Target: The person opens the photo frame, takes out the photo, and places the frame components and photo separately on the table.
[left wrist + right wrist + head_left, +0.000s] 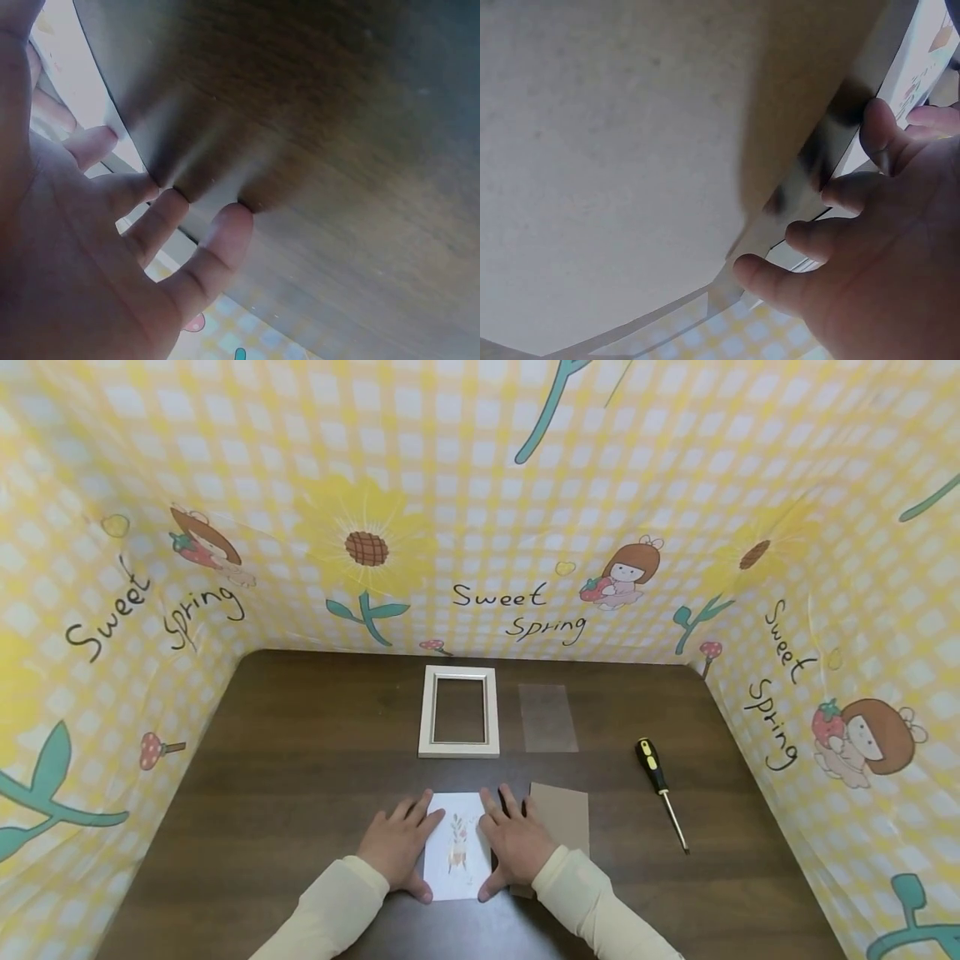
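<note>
A white picture card (458,847) with a small plant-like print lies flat on the dark table in the head view. My left hand (399,843) rests along its left edge, thumb near the bottom corner and fingers spread towards the top. On the other side, my right hand (517,843) touches the card's right edge with its fingers spread. A brown backing board (564,814) lies partly under the right hand and forearm. In the left wrist view the left hand (97,232) has its fingertips on the wood. The right wrist view shows the right hand (885,240) beside the board (615,150).
Behind the card lies an off-white picture frame (428,710) with an open middle. To its right is a clear sheet (549,718). A black-and-yellow screwdriver (652,767) lies at the right. Yellow checked cloth (495,510) walls the table (300,735) on three sides.
</note>
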Demonstrator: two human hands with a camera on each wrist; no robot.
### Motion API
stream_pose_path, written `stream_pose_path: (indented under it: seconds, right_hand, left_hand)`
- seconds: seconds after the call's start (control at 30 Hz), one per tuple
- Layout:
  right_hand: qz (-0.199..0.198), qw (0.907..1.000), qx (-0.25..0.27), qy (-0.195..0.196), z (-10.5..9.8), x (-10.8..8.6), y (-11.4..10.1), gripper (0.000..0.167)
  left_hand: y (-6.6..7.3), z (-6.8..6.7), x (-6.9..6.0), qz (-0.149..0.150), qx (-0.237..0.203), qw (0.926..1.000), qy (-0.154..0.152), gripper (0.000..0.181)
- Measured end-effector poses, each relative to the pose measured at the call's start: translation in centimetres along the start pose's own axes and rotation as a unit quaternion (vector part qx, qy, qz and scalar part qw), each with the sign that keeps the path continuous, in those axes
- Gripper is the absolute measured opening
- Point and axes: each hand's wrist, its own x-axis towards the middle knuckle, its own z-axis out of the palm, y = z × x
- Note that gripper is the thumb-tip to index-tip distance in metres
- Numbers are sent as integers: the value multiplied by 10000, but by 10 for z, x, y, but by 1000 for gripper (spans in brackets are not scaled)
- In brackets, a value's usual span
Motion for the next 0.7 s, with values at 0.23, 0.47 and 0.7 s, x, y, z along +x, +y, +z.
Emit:
stream_pose_path:
  seconds: [0.23,0.47,0.7]
  right_hand:
    - [20,10000,-31,-29,-3,2,-1,95]
    - [120,9999,-64,-94,-6,1,-3,97]
    - [214,9995,9,-215,-11,2,-4,101]
  left_hand:
    - [-3,-1,-1,17,-41,10000,-19,122]
    - [3,-2,1,9,40,10000,-62,121]
    - [4,-8,1,10,58,9999,-114,120]
